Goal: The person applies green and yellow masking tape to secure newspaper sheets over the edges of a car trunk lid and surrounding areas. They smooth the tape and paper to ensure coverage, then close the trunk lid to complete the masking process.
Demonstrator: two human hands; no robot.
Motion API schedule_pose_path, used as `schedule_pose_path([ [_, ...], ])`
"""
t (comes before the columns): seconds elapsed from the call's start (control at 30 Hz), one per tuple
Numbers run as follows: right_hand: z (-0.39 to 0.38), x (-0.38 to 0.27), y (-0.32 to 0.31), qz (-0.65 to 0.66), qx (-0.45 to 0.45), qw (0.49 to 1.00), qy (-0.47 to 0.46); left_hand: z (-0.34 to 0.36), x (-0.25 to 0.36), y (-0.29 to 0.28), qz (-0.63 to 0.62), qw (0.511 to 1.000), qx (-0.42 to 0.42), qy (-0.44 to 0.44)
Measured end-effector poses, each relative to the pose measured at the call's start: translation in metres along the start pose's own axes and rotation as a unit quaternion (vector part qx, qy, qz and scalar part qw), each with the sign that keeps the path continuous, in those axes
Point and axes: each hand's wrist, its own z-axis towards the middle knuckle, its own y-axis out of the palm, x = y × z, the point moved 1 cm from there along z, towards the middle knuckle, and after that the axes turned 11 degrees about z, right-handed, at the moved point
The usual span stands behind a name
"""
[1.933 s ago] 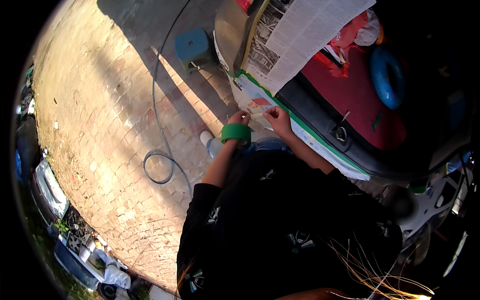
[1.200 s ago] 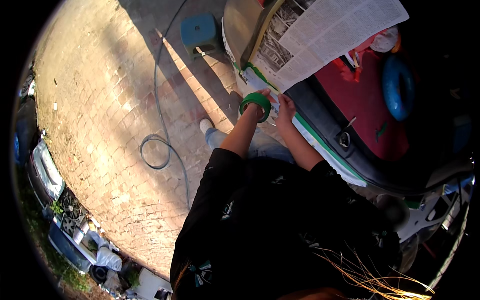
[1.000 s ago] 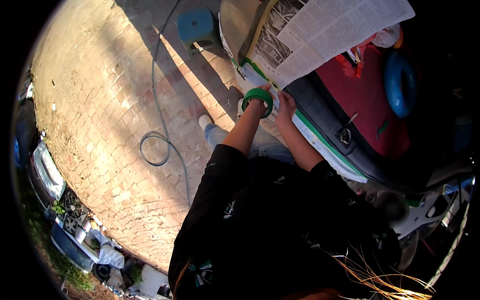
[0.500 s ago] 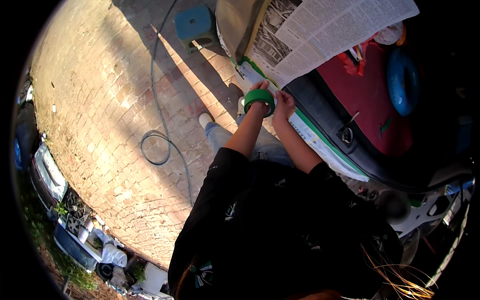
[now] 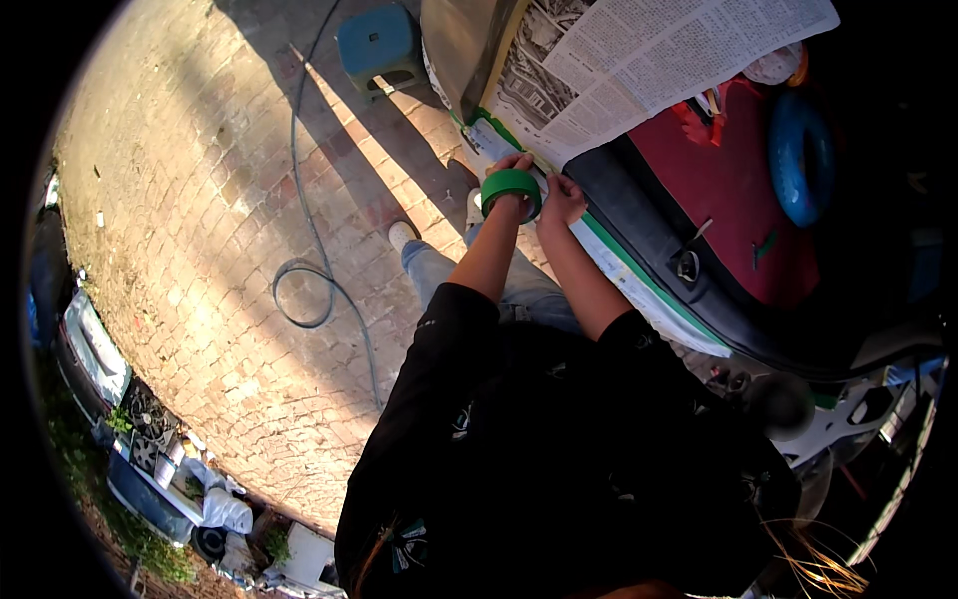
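A roll of green tape (image 5: 512,184) hangs round my left wrist like a bracelet. Beyond it, the bent fingers of my left hand (image 5: 510,164) close at the edge of a car's boot opening; what they grip is too small to make out. Close beside it on the right, my right hand (image 5: 563,200) is curled, thumb and fingertips pinched together over the same edge. Green tape and white paper masking (image 5: 639,285) run along that edge. Large sheets of newspaper (image 5: 639,75) cover the part of the car just past my hands.
Inside the boot lie a dark red panel (image 5: 718,200), a blue ring-shaped object (image 5: 802,160) and red items (image 5: 702,115). On the brick paving stand a blue stool (image 5: 379,42) and a looped grey hose (image 5: 304,295). Car parts and scrap (image 5: 150,489) line the lower left.
The view has shifted slightly, so the stool and hose sit a little further left. Both hands remain together at the masked edge, the right one turned slightly.
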Motion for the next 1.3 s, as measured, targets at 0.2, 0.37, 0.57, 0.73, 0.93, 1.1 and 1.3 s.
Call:
schedule_pose_path([
  [0.2, 0.001, -0.008, 0.004, -0.013, 0.019, 1.0, 0.014, 0.018, -0.013, -0.003, -0.009, 0.998, -0.003, 0.064],
  [0.37, 0.001, -0.024, 0.004, -0.028, 0.031, 0.998, 0.042, 0.021, -0.014, -0.003, 0.068, 0.991, 0.019, 0.116],
  [0.57, 0.002, -0.042, -0.001, -0.172, 0.044, 0.983, 0.05, 0.01, 0.004, -0.006, 0.28, 0.927, 0.144, 0.204],
  [0.73, 0.015, -0.019, -0.009, -0.148, 0.003, 0.989, -0.015, 0.001, 0.027, -0.016, 0.396, 0.889, 0.112, 0.202],
  [0.93, 0.016, -0.021, -0.021, -0.117, -0.1, 0.98, -0.129, 0.019, 0.023, -0.02, 0.348, 0.917, 0.069, 0.18],
  [1.1, 0.014, -0.04, -0.007, -0.19, -0.138, 0.953, -0.189, 0.025, 0.018, -0.028, 0.307, 0.938, 0.038, 0.153],
  [1.3, 0.031, -0.028, -0.007, -0.233, -0.179, 0.936, -0.196, 0.013, 0.015, -0.034, 0.235, 0.956, 0.012, 0.177],
])
